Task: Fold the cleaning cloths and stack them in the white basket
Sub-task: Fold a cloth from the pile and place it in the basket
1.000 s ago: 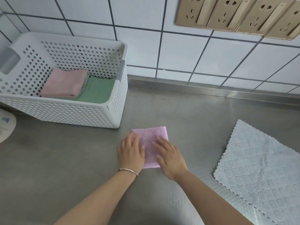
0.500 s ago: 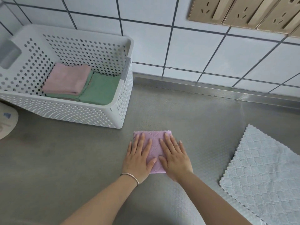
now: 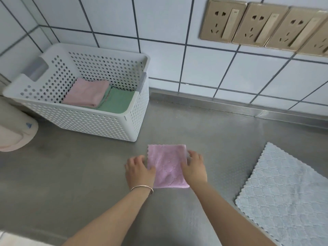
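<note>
Hands flank the folded pink cloth (image 3: 167, 166) on the bench, just right-front of the white basket (image 3: 85, 119): left hand (image 3: 139, 170) and right hand (image 3: 194, 168) fingers curled onto its side edges. We pinch all layers, lift level.

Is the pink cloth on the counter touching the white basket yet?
Apart. In the head view, bare steel counter shows between the pink cloth and the basket's near corner.

steel counter (image 3: 74, 174), tiled wall (image 3: 168, 29), gold sockets (image 3: 262, 23)
</note>
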A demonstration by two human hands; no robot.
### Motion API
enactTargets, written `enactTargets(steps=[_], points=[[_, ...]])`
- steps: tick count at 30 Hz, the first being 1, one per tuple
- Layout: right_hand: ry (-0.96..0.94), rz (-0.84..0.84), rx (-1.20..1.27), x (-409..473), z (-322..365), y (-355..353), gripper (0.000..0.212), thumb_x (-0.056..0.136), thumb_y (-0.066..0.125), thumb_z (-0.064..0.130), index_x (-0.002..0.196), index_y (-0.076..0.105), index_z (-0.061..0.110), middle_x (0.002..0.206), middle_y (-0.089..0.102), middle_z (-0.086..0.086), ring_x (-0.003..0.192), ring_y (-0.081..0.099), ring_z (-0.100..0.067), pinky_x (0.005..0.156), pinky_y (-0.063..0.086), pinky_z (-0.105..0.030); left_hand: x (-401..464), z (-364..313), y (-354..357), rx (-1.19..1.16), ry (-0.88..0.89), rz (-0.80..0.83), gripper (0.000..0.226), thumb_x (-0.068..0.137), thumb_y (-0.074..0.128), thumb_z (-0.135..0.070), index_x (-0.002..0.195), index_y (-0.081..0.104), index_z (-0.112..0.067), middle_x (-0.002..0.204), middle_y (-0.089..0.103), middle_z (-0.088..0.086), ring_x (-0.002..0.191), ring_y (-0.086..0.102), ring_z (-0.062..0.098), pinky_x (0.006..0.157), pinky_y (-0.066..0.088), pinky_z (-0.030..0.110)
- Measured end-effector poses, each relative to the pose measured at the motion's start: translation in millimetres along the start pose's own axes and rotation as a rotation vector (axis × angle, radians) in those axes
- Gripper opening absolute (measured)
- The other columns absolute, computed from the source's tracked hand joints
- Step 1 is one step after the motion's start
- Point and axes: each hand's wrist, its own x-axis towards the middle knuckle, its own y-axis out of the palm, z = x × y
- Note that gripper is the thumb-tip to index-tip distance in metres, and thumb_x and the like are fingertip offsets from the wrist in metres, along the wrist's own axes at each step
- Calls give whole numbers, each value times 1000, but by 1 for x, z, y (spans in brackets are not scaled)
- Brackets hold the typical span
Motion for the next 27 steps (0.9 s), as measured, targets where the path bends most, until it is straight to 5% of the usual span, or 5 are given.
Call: enactTargets(steps=[6, 12, 15, 19, 27], points=[[242, 283, 113, -3, -16, 0, 10, 81, 44, 25, 77, 45, 16, 75, 47, -3, 72, 44, -21, 65, 35, -26, -12, -7, -3, 38, -266, 178, 29, 82, 54, -33, 106, 66, -21, 125, 48, 7, 115, 41, 31, 94, 38, 31], [248, 215, 238, -24, -23, -8, 43, 96, 37, 37, 125, 46, 7, 118, 52, -12, 109, 51, -29, 85, 35, -31, -36, -21, -7, -372, -378, 229, 26, 84, 58, -24, 106, 52, -10, 110, 62, 11, 91, 54, 27, 77, 38, 25], [178, 106, 359, -51, -17, -6, 32, 98, 36, 37, 105, 47, 8, 99, 51, -6, 91, 48, -24, 76, 33, -30, -41, -28, -14, -459, -429, 272, 47, 86, 56, -39, 116, 51, -2, 117, 59, 14, 106, 55, 32, 84, 40, 29], [20, -152, 479, -80, 14, -12, 31, 99, 33, 33, 73, 37, 16, 69, 41, 2, 64, 41, -15, 57, 33, -25, -35, -38, -53, -422, -154, 304, 43, 94, 38, -46, 86, 59, -9, 99, 65, 18, 92, 56, 33, 74, 39, 31], [-403, -571, 714, -102, 199, -35, 24, 90, 36, 34, 71, 39, 20, 64, 38, 10, 54, 37, 2, 54, 34, -10, 32, -69, -230, -737, 581, -219, 22, 89, 39, -39, 69, 42, -31, 51, 49, -12, 54, 48, -3, 51, 33, 12]])
